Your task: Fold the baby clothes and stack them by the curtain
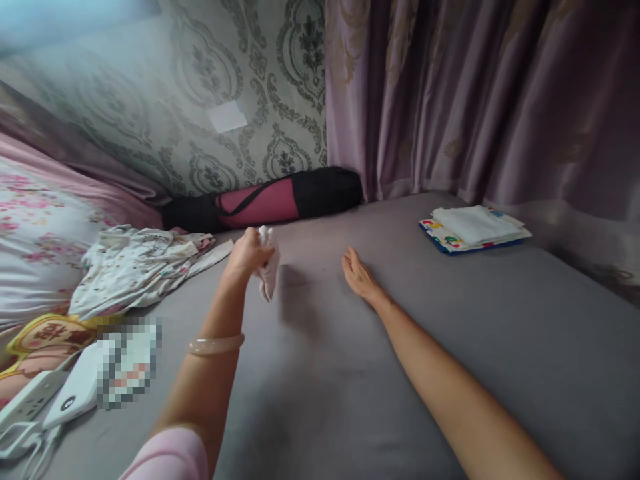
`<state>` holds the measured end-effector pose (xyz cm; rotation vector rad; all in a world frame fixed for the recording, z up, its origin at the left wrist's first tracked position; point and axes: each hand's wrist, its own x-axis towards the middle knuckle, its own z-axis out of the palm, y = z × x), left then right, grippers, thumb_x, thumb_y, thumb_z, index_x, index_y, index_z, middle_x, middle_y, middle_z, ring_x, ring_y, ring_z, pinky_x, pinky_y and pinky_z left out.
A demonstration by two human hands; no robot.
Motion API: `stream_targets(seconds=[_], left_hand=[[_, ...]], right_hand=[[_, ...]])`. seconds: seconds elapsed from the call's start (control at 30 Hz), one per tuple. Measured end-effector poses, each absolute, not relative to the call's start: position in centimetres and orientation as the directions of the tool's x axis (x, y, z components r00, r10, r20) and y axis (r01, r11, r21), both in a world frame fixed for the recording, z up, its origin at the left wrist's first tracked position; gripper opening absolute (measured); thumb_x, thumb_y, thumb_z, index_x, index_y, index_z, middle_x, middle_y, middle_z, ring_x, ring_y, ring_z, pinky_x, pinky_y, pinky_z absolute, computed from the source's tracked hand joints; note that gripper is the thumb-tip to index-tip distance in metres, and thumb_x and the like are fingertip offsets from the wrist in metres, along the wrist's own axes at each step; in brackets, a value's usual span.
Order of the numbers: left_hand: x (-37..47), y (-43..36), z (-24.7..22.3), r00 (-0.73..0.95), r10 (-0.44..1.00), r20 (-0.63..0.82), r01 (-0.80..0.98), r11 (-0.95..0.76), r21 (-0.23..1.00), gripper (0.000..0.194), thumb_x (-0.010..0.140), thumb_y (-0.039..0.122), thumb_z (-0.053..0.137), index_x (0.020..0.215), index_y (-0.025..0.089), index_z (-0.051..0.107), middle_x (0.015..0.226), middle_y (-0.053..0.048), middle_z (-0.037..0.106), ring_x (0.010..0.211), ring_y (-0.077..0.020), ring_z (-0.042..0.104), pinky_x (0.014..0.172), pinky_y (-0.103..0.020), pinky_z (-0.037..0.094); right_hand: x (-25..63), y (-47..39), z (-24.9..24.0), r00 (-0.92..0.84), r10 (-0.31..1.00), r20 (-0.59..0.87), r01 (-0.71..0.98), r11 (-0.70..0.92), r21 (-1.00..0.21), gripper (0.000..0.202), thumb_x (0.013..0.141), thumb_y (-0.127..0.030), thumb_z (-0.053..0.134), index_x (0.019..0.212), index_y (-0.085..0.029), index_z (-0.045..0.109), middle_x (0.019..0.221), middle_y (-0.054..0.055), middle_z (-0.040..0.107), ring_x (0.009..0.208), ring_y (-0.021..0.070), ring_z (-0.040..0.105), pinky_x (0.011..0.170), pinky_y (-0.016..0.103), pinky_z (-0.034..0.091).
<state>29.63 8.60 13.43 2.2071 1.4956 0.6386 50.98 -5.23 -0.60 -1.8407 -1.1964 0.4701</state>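
Observation:
My left hand [251, 253] is closed on a small white and pale pink cloth item [269, 270], which hangs from the fingers above the grey bed sheet [320, 373]. A translucent bangle circles that forearm. To the right, my right hand [359, 277] is held over the sheet with its fingers stretched out and nothing in it. Beyond it at the right lies a folded white cloth [473, 225] on top of a colourful flat item with a blue edge [450, 245].
A black and dark pink long bag [265, 202] lies along the patterned wall. Rumpled printed clothes [135, 267] are at the left, near a floral pillow [30, 233]. A power strip [35, 397] and a white device [83, 380] lie lower left. Purple curtains [425, 100] hang behind.

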Motion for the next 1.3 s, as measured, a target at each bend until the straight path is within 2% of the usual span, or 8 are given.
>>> stream_targets(seconds=[0.1,0.2,0.3,0.5,0.73,0.93,1.17,1.3], left_hand=[[31.5,7.8,12.6,0.363,0.924,0.121,0.894,-0.382,0.234,0.036,0.078,0.026,0.061,0.11,0.014,0.052,0.111,-0.02,0.066,0.108,-0.0342,0.061,0.087,-0.041,0.046],[33.4,7.1,10.8,0.408,0.912,0.041,0.895,-0.409,0.178,0.033,0.083,0.031,0.056,0.113,0.018,0.05,0.114,-0.017,0.066,0.109,-0.0305,0.062,0.084,-0.034,0.047],[34.8,6.8,9.1,0.432,0.902,0.029,0.878,-0.427,0.217,0.037,0.083,0.036,0.057,0.115,0.019,0.05,0.111,-0.015,0.068,0.105,-0.0278,0.064,0.08,-0.031,0.048],[35.4,7.0,7.8,0.448,0.894,-0.001,0.774,-0.388,0.5,0.042,0.091,0.045,0.048,0.122,0.017,0.051,0.101,-0.009,0.072,0.078,-0.0198,0.07,0.072,-0.029,0.051],[35.2,6.6,6.0,0.604,0.752,0.264,0.71,-0.659,0.25,0.036,0.097,0.023,0.034,0.126,0.015,0.054,0.132,-0.013,0.059,0.129,-0.0238,0.049,0.107,-0.037,0.038],[37.3,4.4,1.9,0.705,0.647,0.291,0.667,-0.744,0.039,0.057,0.099,0.038,0.028,0.141,0.001,0.04,0.15,-0.019,0.038,0.145,-0.0308,0.02,0.118,-0.046,0.018],[39.4,4.5,-0.4,0.65,0.753,0.105,0.744,-0.658,0.115,0.065,0.098,0.045,0.027,0.144,0.0,0.034,0.153,-0.024,0.028,0.144,-0.0327,0.022,0.117,-0.047,0.017],[38.7,5.4,0.8,0.67,0.742,0.036,0.699,-0.646,0.306,0.062,0.099,0.044,0.024,0.146,0.005,0.033,0.154,-0.022,0.028,0.146,-0.0278,0.02,0.117,-0.046,0.019]], right_hand=[[51.1,-5.1,-0.9,0.463,0.872,0.16,0.531,-0.128,-0.838,0.06,0.097,-0.039,0.026,0.15,-0.013,0.02,0.143,0.017,0.048,0.131,0.0218,0.047,0.109,0.039,0.034],[51.3,-5.1,-1.2,0.457,0.872,0.176,0.514,-0.098,-0.852,0.06,0.097,-0.041,0.026,0.149,-0.012,0.022,0.142,0.019,0.049,0.131,0.0233,0.047,0.111,0.042,0.032],[51.3,-5.1,-1.2,0.446,0.877,0.181,0.522,-0.09,-0.848,0.062,0.096,-0.042,0.027,0.148,-0.009,0.024,0.141,0.021,0.048,0.13,0.0236,0.048,0.111,0.041,0.031],[51.3,-5.0,-1.5,0.442,0.877,0.188,0.534,-0.089,-0.841,0.061,0.096,-0.041,0.028,0.147,-0.009,0.024,0.141,0.021,0.049,0.129,0.0233,0.049,0.11,0.04,0.034],[51.3,-5.1,-1.5,0.437,0.88,0.188,0.543,-0.091,-0.835,0.061,0.096,-0.042,0.027,0.148,-0.01,0.025,0.14,0.02,0.05,0.129,0.0237,0.049,0.11,0.041,0.033],[51.3,-5.0,-1.7,0.438,0.873,0.215,0.562,-0.08,-0.823,0.063,0.095,-0.044,0.026,0.146,-0.006,0.026,0.14,0.022,0.048,0.129,0.0249,0.048,0.109,0.041,0.035],[51.4,-4.8,-2.1,0.445,0.858,0.257,0.575,-0.054,-0.817,0.059,0.095,-0.044,0.028,0.146,-0.013,0.028,0.138,0.019,0.052,0.128,0.0236,0.05,0.108,0.042,0.036],[51.4,-4.8,-2.2,0.439,0.86,0.259,0.585,-0.055,-0.81,0.06,0.095,-0.044,0.028,0.146,-0.012,0.028,0.138,0.019,0.052,0.128,0.0248,0.05,0.108,0.044,0.036]])
